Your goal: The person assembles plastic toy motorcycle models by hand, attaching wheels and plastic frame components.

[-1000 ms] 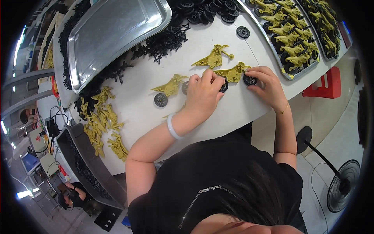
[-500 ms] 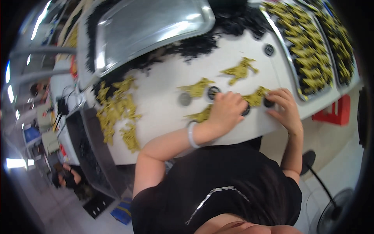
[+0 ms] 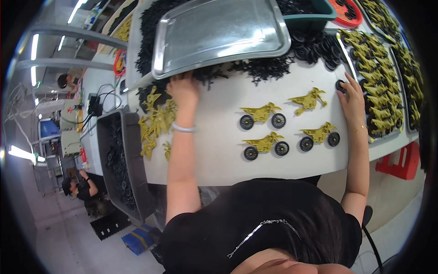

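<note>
At the left, the white tabletop (image 3: 219,146) is bordered by a grey bin (image 3: 133,155), and just right of the bin a loose heap of yellow motorcycle bodies (image 3: 157,119) is spread. The heap's upper right side is met by the left hand (image 3: 184,93), which is pointed away from the wearer toward the near rim of a large metal tray (image 3: 219,36). Its fingertips are blurred and partly lost against dark clutter, so whether they are spread or pinching anything cannot be told. Most of the heap is set below and left of those fingers; the tray's rim is found close above them. Farther right, past a broad stretch of tabletop, three wheeled motorcycles (image 3: 263,144) are laid with their long axes roughly left to right. Above the rightmost, a wheelless body (image 3: 309,101) is laid along much the same line, its pointed tail to the left; the right hand (image 3: 352,101) is nearer to it, and it is placed left of and slightly below that hand's fingers. By them a single black wheel (image 3: 339,85) is touched, thumb and fingers being curved about its right side; whether it is firmly pinched cannot be told. Close on the right, room is limited by a filled tray (image 3: 345,51).
</note>
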Demonstrator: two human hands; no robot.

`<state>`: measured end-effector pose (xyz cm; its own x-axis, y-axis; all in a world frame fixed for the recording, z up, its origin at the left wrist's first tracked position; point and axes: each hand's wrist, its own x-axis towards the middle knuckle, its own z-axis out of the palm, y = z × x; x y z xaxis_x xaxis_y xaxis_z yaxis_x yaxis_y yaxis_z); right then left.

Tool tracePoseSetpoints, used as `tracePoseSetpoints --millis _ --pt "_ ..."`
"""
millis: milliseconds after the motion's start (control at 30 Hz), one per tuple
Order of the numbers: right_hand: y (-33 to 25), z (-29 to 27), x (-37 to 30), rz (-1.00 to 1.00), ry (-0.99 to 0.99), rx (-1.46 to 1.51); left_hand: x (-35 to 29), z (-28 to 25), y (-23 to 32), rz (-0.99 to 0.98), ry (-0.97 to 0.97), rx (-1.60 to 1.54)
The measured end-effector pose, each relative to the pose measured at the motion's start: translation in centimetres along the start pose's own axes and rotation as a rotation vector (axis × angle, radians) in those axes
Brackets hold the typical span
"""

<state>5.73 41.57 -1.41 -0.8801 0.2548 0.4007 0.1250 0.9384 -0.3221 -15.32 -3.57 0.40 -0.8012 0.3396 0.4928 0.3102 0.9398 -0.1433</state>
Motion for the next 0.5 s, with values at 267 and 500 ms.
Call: tracePoseSetpoints --millis 267,500 --pt "-2.8 -3.0 -0.5 0.208 -0.153 0.451 1.2 1.9 -4.5 0.013 -0.103 -0.226" --pt "-5.3 -3.1 -1.4 -0.041 -0.233 0.445 -0.2 -3.4 -2.2 -0.145 -0.113 -0.195"
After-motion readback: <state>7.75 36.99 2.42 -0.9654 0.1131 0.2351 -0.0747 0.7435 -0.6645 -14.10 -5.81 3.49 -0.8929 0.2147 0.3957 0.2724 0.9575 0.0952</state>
